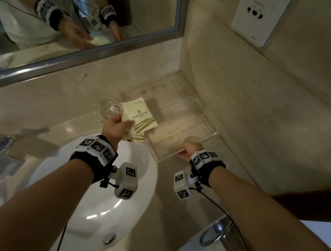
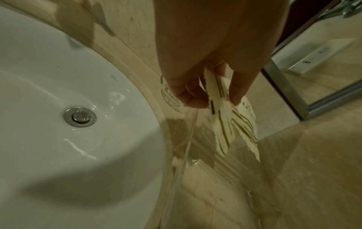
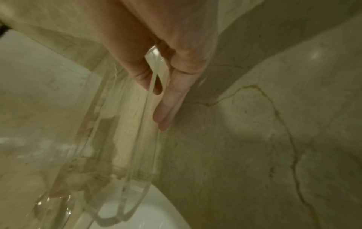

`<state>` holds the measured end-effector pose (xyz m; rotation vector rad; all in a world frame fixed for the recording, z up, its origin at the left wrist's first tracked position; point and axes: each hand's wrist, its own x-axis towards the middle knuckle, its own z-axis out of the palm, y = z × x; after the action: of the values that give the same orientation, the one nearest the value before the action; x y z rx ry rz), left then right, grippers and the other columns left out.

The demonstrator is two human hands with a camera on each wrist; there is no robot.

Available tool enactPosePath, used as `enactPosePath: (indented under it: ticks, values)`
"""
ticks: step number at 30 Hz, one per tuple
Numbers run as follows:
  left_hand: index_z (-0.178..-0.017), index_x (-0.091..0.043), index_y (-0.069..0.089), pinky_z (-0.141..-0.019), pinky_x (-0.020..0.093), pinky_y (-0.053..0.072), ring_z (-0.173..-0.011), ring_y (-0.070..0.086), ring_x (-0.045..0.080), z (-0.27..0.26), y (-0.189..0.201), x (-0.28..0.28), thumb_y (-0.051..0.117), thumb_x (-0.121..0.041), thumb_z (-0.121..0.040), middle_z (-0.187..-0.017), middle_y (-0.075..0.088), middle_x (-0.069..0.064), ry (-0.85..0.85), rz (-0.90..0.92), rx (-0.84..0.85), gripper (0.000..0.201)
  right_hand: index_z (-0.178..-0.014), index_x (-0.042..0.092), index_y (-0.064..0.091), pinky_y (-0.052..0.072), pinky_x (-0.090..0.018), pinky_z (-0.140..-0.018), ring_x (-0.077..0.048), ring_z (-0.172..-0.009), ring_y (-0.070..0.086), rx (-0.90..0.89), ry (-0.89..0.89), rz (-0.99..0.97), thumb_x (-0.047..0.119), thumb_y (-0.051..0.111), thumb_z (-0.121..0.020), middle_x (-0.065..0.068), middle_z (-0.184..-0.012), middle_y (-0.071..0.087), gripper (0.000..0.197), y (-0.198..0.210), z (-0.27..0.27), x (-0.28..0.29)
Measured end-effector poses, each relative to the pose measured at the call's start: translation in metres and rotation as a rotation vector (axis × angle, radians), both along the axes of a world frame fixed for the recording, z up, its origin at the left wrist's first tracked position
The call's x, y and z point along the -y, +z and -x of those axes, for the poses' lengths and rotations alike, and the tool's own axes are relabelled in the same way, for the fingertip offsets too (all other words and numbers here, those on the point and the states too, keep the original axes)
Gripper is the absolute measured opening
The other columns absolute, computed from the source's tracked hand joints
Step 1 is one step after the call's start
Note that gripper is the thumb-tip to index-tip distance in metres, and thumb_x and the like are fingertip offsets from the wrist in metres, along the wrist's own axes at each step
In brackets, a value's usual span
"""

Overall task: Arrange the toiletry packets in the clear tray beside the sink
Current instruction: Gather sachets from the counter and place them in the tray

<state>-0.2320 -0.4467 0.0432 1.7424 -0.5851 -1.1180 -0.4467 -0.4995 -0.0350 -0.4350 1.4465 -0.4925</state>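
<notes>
The left hand (image 1: 115,128) pinches 2 cream toiletry packets (image 1: 139,118) between thumb and curled fingers, holding them above the left end of the clear tray (image 1: 209,120), just beside a small glass dish (image 1: 109,109). The right hand (image 1: 189,151) grips the tray's near rim, thumb inside and fingers (image 3: 172,99) outside the wall. The tray sits on the marble counter (image 1: 226,94), right of the white sink (image 1: 108,216).
</notes>
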Motion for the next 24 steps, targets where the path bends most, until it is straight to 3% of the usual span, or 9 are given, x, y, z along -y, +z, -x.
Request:
enactPosePath:
  ticks: [5, 10, 13, 16, 17, 19, 22, 24]
  values:
    - [-0.104, -0.007, 0.061, -0.062, 0.031, 0.051, -0.070, 0.063, 0.019, 0.001, 0.005, -0.008, 0.060, -0.001, -0.085, -0.084, 0.066, 0.004, 0.010, 0.008, -0.009, 0.021, -0.077, -0.007, 0.061, 0.055, -0.042, -0.088, -0.036, -0.096, 0.065, -0.098, 0.088, -0.016, -0.006, 0.060, -0.081, -0.025, -0.096, 0.067, 0.004, 0.000, 0.002, -0.005]
    - [-0.112, -0.003, 0.060, -0.058, 0.029, 0.050, -0.067, 0.062, 0.016, 0.004, 0.011, -0.012, 0.059, -0.001, -0.086, -0.081, 0.065, 0.003, 0.012, 0.012, -0.010, 0.026, -0.092, -0.007, 0.060, 0.058, -0.040, -0.073, -0.034, -0.079, 0.064, -0.145, 0.092, -0.057, 0.004, 0.054, -0.089, -0.025, -0.093, 0.065, 0.013, 0.005, 0.008, -0.010]
    - [-0.115, -0.001, 0.059, -0.062, 0.030, 0.051, -0.069, 0.062, 0.017, 0.004, 0.014, -0.014, 0.059, -0.001, -0.086, -0.092, 0.066, 0.010, -0.003, 0.013, 0.006, 0.029, -0.071, 0.002, 0.057, 0.049, -0.028, -0.049, -0.019, -0.055, 0.055, -0.340, 0.417, -0.028, 0.037, 0.047, -0.097, -0.011, -0.067, 0.060, 0.044, 0.023, 0.010, -0.019]
    - [-0.114, -0.002, 0.059, -0.059, 0.028, 0.050, -0.068, 0.062, 0.016, 0.005, 0.017, -0.016, 0.060, -0.002, -0.085, -0.092, 0.066, 0.008, -0.038, 0.006, 0.028, 0.029, -0.063, 0.009, 0.051, 0.034, -0.023, -0.044, -0.012, -0.047, 0.042, -0.441, 0.748, 0.030, 0.050, 0.040, -0.096, -0.003, -0.058, 0.051, 0.054, 0.044, 0.006, -0.023]
    - [-0.113, -0.002, 0.059, -0.057, 0.028, 0.049, -0.067, 0.062, 0.016, 0.005, 0.018, -0.017, 0.060, -0.002, -0.085, -0.087, 0.066, 0.005, -0.050, -0.002, 0.038, 0.028, -0.063, 0.011, 0.052, 0.034, -0.022, -0.045, -0.011, -0.046, 0.042, -0.404, 0.785, 0.061, 0.052, 0.040, -0.095, -0.001, -0.057, 0.051, 0.053, 0.050, 0.001, -0.021]
    - [-0.113, 0.000, 0.059, -0.057, 0.027, 0.048, -0.067, 0.062, 0.016, 0.005, 0.019, -0.019, 0.061, -0.002, -0.084, -0.083, 0.065, 0.004, -0.066, -0.016, 0.043, 0.028, -0.073, 0.013, 0.057, 0.041, -0.021, -0.051, -0.010, -0.052, 0.047, -0.242, 0.692, 0.185, 0.055, 0.041, -0.092, 0.001, -0.062, 0.054, 0.049, 0.061, -0.011, -0.012]
    - [-0.111, -0.002, 0.061, -0.055, 0.026, 0.048, -0.065, 0.061, 0.017, 0.006, 0.021, -0.022, 0.063, -0.004, -0.083, -0.079, 0.065, 0.003, -0.110, -0.038, 0.065, 0.027, -0.108, 0.011, 0.057, 0.052, -0.026, -0.070, -0.014, -0.077, 0.060, -0.047, 0.594, 0.435, 0.048, 0.046, -0.093, -0.003, -0.090, 0.064, 0.042, 0.083, -0.035, 0.001]
    - [-0.108, -0.005, 0.062, -0.057, 0.027, 0.050, -0.065, 0.061, 0.017, 0.007, 0.022, -0.023, 0.066, -0.007, -0.082, -0.078, 0.065, 0.002, -0.134, -0.058, 0.073, 0.026, -0.116, 0.008, 0.057, 0.055, -0.033, -0.081, -0.021, -0.091, 0.065, -0.017, 0.657, 0.526, 0.036, 0.053, -0.093, -0.007, -0.105, 0.067, 0.037, 0.092, -0.048, 0.004]
